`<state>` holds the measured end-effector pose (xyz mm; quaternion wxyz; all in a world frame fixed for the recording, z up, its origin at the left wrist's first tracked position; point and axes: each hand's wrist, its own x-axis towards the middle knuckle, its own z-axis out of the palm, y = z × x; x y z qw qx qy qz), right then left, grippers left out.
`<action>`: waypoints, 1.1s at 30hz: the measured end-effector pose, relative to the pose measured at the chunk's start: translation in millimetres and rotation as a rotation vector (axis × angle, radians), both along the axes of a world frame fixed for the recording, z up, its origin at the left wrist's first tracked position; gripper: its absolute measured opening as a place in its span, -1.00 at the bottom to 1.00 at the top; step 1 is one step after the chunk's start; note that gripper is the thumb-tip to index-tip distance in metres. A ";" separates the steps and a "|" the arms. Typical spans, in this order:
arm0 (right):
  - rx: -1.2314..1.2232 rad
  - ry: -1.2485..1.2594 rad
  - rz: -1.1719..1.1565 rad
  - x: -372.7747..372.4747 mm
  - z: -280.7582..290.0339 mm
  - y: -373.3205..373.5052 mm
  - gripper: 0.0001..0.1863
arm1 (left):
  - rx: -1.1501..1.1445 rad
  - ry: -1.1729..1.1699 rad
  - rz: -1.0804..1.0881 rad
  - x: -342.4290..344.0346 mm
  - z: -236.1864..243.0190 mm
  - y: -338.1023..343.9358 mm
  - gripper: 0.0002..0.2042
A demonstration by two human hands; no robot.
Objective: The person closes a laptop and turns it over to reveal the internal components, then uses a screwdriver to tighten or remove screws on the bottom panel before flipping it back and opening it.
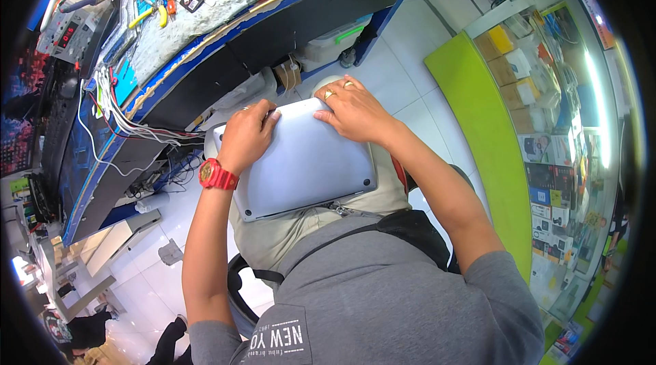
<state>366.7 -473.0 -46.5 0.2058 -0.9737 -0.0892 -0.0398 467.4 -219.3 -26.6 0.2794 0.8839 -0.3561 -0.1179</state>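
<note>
A silver laptop [307, 160] rests on my lap with its underside up; dark round feet show at its corners. My left hand [249, 134] grips its far left edge, the thumb on the silver surface and the fingers curled over the edge. At the far right, my right hand [352, 109] holds the same edge, thumb also on the surface and fingertips partly hidden beyond it. A red watch [219, 174] sits on my left wrist, and rings show on my fingers.
Ahead stands a workbench [273, 26] with dark drawers. Pliers [164, 15], loose tools and a soldering station [68, 33] lie on it. White cables [113, 102] hang off its left side. A glass display case [547, 126] with a green panel [478, 126] stands at right.
</note>
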 end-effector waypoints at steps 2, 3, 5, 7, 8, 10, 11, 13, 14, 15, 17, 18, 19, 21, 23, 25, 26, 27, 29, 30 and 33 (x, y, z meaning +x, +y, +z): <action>-0.013 0.028 0.029 3.1 -9.9 -3.2 -0.55 | 0.010 0.058 0.005 2.4 -13.8 -0.6 -0.76; -0.019 0.045 0.042 2.7 -13.6 -3.7 -0.56 | 0.005 0.067 0.007 2.3 -19.9 -0.8 -0.75; -0.008 0.005 0.054 1.7 -19.4 -3.4 -0.56 | -0.002 0.092 0.024 1.2 -25.4 -1.4 -0.76; -0.011 -0.014 0.057 -0.8 -23.8 -2.1 -0.57 | -0.004 0.126 0.054 -2.7 -24.4 -1.7 -0.76; -0.020 -0.022 0.059 0.6 -23.6 -0.6 -0.58 | -0.012 0.091 0.054 -3.1 -24.4 -1.2 -0.77; -0.031 -0.030 0.054 -1.3 -26.4 7.0 -0.60 | -0.028 0.020 0.056 -9.9 -30.0 3.4 -0.78; -0.036 -0.038 0.051 -1.5 -30.1 14.1 -0.61 | -0.033 -0.031 0.062 -12.5 -34.4 7.6 -0.79; -0.016 -0.060 0.047 -3.8 -34.5 19.6 -0.61 | -0.047 -0.135 0.057 -20.4 -44.0 12.1 -0.81; 0.011 -0.073 0.055 -5.5 -36.2 21.1 -0.61 | -0.024 -0.148 0.080 -27.2 -44.7 13.4 -0.82; 0.038 -0.086 0.063 -6.4 -36.5 22.7 -0.60 | -0.014 -0.160 0.108 -33.7 -43.7 14.1 -0.82; 0.062 -0.074 0.073 -6.7 -35.4 24.0 -0.63 | 0.003 -0.183 0.167 -45.6 -42.7 15.0 -0.82; 0.064 -0.065 0.082 -5.9 -34.5 25.5 -0.63 | 0.009 -0.189 0.177 -50.3 -43.0 17.8 -0.80; 0.065 -0.057 0.091 -5.2 -34.4 27.0 -0.62 | 0.002 -0.215 0.177 -53.8 -43.8 19.6 -0.79; 0.095 -0.080 0.078 -5.7 -36.6 27.1 -0.63 | -0.011 -0.264 0.176 -57.3 -44.1 20.2 -0.76; 0.116 -0.140 0.062 -1.4 -29.9 25.8 -0.67 | 0.042 -0.234 0.176 -58.7 -41.2 20.0 -0.73; 0.220 -0.214 -0.017 8.8 -14.6 18.1 -0.75 | 0.076 -0.212 0.176 -58.5 -37.1 19.4 -0.74; 0.270 -0.246 -0.066 13.8 -0.4 14.2 -0.79 | 0.083 -0.226 0.167 -58.0 -39.3 18.1 -0.72; 0.262 -0.347 -0.090 24.5 19.0 8.3 -0.81 | 0.091 -0.223 0.169 -58.1 -41.0 17.4 -0.71; 0.252 -0.547 -0.132 62.7 66.9 -11.5 -0.84 | 0.115 -0.216 0.177 -58.8 -39.3 17.9 -0.69; 0.226 -0.572 -0.176 82.9 88.6 -24.5 -0.85 | 0.131 -0.212 0.181 -59.1 -37.7 17.7 -0.69; 0.128 -0.673 -0.287 157.7 128.2 -76.8 -0.83 | 0.128 -0.163 0.177 -51.6 -37.3 13.6 -0.71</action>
